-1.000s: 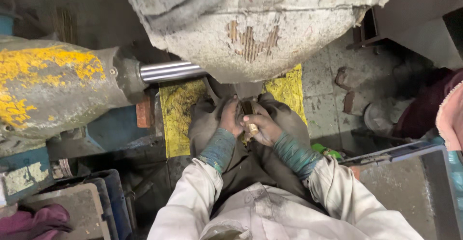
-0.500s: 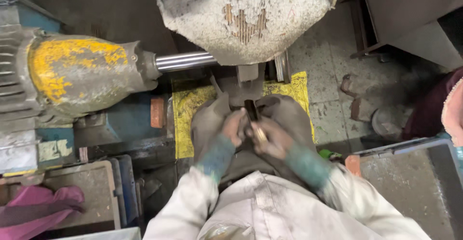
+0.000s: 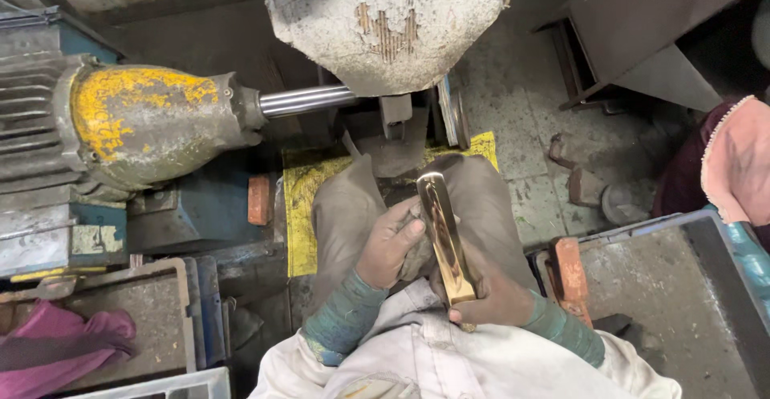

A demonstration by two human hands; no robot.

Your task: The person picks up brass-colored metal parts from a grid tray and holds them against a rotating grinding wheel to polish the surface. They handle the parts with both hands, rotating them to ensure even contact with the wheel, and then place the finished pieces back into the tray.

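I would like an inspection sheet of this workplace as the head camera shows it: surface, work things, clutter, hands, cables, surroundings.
Surface: dusty tiled floor with a yellow mat under the knees.
Work things: long shiny brass-coloured piece, held lengthwise over the lap.
Clutter: grey tray at the left with a magenta cloth; orange block; second grey tray at the right.
Hands: right hand grips the piece's near end; left hand touches its side near the middle.
Cables: nothing seen.
Surroundings: yellow-stained motor with a steel shaft running under a dust-caked hood; another person's sleeve at the right edge.
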